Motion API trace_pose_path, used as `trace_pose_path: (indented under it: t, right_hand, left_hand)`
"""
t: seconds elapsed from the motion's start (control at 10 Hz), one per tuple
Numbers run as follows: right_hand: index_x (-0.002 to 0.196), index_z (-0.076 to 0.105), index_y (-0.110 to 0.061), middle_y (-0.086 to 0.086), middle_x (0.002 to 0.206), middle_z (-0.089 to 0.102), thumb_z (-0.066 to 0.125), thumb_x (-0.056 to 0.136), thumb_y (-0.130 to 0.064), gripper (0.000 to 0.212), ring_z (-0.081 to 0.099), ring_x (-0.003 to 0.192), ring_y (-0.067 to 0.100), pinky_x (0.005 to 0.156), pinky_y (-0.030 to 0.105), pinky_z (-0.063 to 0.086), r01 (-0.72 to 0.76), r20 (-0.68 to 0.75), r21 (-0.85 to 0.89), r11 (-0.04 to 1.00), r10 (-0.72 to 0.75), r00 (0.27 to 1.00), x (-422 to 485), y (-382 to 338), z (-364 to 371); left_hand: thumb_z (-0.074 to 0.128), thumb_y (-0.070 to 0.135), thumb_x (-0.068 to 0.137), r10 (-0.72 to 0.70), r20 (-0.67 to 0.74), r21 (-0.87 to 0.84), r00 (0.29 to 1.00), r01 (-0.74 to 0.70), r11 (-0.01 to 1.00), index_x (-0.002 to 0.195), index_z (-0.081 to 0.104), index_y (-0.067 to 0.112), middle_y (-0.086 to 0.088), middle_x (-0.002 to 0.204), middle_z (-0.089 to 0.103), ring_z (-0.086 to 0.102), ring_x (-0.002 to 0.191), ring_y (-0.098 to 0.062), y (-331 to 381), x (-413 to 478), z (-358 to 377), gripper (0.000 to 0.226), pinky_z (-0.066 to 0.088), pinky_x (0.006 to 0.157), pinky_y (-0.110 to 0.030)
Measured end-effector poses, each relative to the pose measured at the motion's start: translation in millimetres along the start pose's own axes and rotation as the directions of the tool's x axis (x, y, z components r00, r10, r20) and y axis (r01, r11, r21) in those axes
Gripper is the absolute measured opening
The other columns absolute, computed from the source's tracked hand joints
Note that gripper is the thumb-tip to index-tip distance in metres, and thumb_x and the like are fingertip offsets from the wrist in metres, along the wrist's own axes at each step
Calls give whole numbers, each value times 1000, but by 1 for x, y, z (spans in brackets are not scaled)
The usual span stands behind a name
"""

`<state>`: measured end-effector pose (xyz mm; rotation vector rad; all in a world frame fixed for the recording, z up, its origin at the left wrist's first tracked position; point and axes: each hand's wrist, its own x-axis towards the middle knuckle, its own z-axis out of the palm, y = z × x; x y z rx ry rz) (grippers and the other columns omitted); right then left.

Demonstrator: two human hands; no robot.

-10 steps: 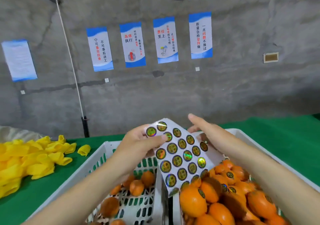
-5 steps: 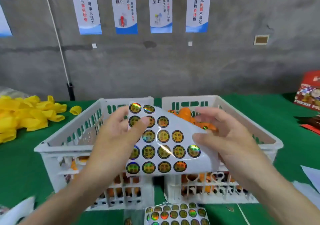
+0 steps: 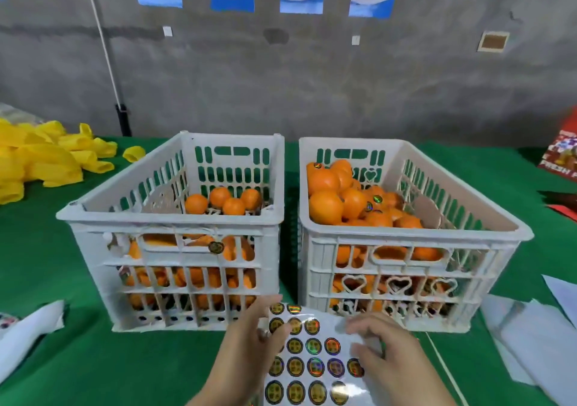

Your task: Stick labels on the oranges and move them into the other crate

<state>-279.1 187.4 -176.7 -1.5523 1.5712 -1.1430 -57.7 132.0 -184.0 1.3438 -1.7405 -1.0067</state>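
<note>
**Item: label sheet [image 3: 315, 348].** Held low over the tabletop's [image 3: 93, 358] front edge, just before the gap between the two crates. Round holographic labels are ranged on it in rows, and several places on its right part are bare.

**Left hand [image 3: 246, 352].** Clamped on the sheet's left edge, thumb laid across the labels.

**Right hand [image 3: 396, 368].** Fingers are curled over the sheet's right part; whether a label is pinched cannot be told.

**Left crate [image 3: 175, 218].** Mid-tabletop, sparsely filled. No labels are seen on the oranges [image 3: 220, 196] at its far end.

**Right crate [image 3: 406, 232].** Close beside the first and piled higher. Labels are visible on some of its fruit [image 3: 324, 207], so it is judged the receiving crate.

**Step in hand.** A label is judged to be being taken from the sheet.

**Next move.** One label must be peeled cleanly, then an orange reached for in the left crate.

**Also present.** Yellow pile [image 3: 40, 162] at the far left edge; loose white papers [image 3: 530, 337] at the right front.
</note>
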Motion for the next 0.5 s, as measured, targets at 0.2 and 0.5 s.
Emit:
trace_pose_path:
  t: [0.2,0.5]
  right_hand:
    - [80,69,-53,-38,105,61,84,73,-14,43,60,98,2,87,24,49,137,25,-419,897,-139,990,9,37,11]
    - [76,75,-44,-11,98,71,50,79,-49,26,48,99,14,80,34,39,264,-54,-699,664,-418,907,2,31,14]
  left_hand:
    - [74,39,87,196,-6,389,981,-178,904,119,62,35,27,100,58,58,75,4,-25,10,19,33,44,69,-9]
    - [55,45,88,489,164,643,857,-469,606,83,76,27,8,79,66,63,65,-17,-27,16,15,28,55,56,-31]
